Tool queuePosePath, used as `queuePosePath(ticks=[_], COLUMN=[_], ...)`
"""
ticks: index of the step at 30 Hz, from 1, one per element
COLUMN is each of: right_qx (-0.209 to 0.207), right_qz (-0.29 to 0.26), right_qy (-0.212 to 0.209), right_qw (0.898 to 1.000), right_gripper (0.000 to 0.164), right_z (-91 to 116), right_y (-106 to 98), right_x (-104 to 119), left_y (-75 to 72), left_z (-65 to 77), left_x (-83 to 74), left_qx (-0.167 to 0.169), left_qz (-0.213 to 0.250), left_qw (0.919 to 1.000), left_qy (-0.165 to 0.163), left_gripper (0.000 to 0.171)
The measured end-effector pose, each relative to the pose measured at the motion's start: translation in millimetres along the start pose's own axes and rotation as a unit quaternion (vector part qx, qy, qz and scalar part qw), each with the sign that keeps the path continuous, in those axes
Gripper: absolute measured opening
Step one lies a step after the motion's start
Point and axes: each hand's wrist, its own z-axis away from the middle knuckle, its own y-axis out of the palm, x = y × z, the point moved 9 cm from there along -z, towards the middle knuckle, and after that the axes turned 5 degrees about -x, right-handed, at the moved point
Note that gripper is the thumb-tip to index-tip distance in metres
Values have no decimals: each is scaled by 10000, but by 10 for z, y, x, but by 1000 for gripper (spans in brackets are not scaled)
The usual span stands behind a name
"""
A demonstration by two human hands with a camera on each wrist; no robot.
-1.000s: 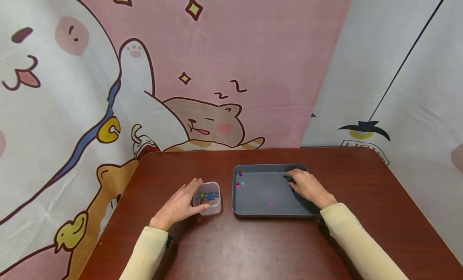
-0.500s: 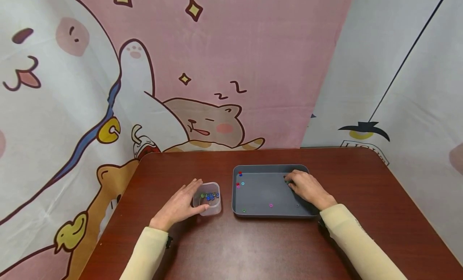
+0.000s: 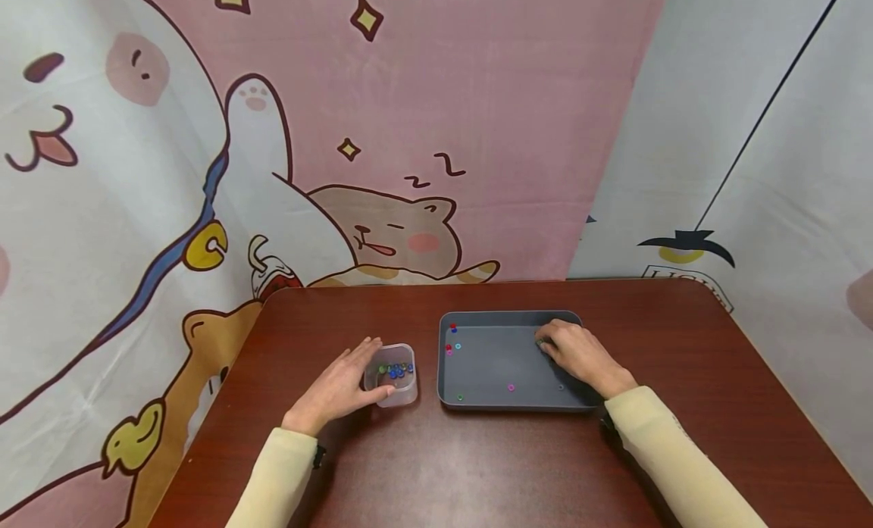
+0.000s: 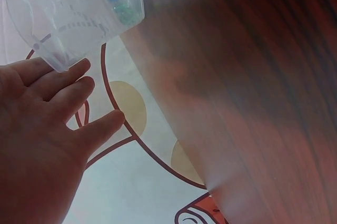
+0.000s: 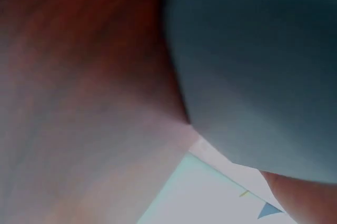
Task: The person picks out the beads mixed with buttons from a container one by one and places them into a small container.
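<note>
My left hand (image 3: 341,388) holds a small clear plastic container (image 3: 405,394), thumb at its near side and fingers at its far side. Blue and green beads (image 3: 397,370) lie in it. In the left wrist view the container (image 4: 79,18) appears above my fingers (image 4: 73,97). Over the right part of a grey tray (image 3: 491,361), my right hand (image 3: 580,354) has its fingers curled down, pinching a tiny dark green bead (image 3: 540,341) mostly hidden by the fingertips. The right wrist view shows the tray's outer wall (image 5: 253,76) and only an edge of my hand (image 5: 305,197).
Scattered in the tray are small ring-shaped beads: red ones (image 3: 448,348) at the left, a cyan one (image 3: 458,346), a magenta one (image 3: 511,388) and a green one (image 3: 460,397). A brown wooden table (image 3: 409,467) bears everything; a printed cloth (image 3: 518,134) hangs behind.
My right fingertips have drawn together and shifted slightly left over the dark beads, which now show less. My left hand and the container stay where they were.
</note>
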Motion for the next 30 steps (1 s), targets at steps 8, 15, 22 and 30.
queuePosePath(ticks=[8,15,22,30], right_qx=[-261,-406,-716,-915], right_qz=[-53,-148,-212,-457], right_qy=[-121,-162,-371,-565], right_qw=[9996,9989,9965,9932], right_gripper=[21,22,19,20], right_z=[-18,-22,-53,-90], right_y=[-185,-287,-351,-378], right_x=[159,361,622,907], left_y=[1,20,15,22], left_z=[4,-12,3,5], left_x=[1,22,25,35], left_qx=[38,3,99,132], left_qz=[87,75,140,104], left_qw=[9999,10000,9997,9997], left_qy=[-48,-52,-188,-189], left_gripper=[98,100,99,99])
